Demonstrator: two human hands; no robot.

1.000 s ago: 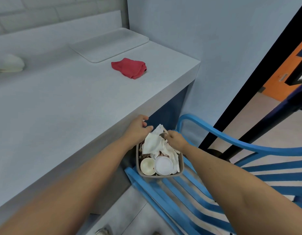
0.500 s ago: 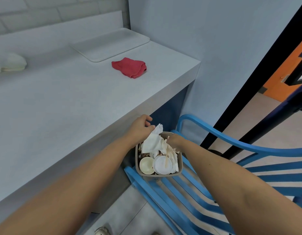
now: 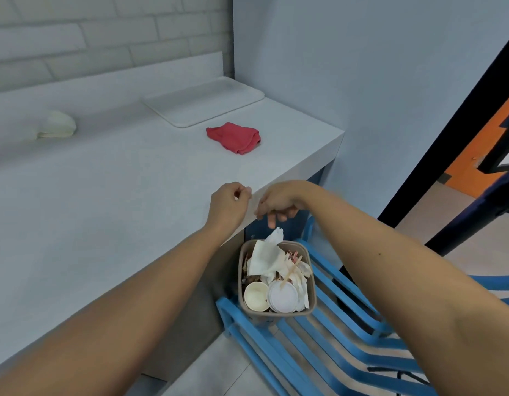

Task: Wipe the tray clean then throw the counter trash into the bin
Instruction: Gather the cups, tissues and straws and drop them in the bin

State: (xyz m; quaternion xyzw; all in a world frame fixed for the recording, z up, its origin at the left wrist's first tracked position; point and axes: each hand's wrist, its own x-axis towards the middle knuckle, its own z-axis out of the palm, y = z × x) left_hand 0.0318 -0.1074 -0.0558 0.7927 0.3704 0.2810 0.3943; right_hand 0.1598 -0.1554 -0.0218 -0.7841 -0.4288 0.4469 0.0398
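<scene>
— Bin (image 3: pixel 279 312) access?
— Open from above; trash (image 3: pixel 264 258) heaped past the rim. Counter (image 3: pixel 119 201) edge crowds its left, chair (image 3: pixel 229 312) slats its right.
— Counter surface?
— Cloth (image 3: pixel 234 137) and tray (image 3: pixel 204 104) occupy the far end.

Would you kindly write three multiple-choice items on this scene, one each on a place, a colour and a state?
1. Where does the cloth lie?
A on the floor
B on the counter, near the tray
C on a shelf

2. What colour is the chair?
A blue
B green
C yellow

3. What state is the bin in?
A empty
B lidded
C filled with paper trash and cups

Answers:
1 B, as the cloth sits on the bare counter just off the tray's edge.
2 A, as its slats are blue.
3 C, as crumpled paper and cups reach the open rim.
</scene>
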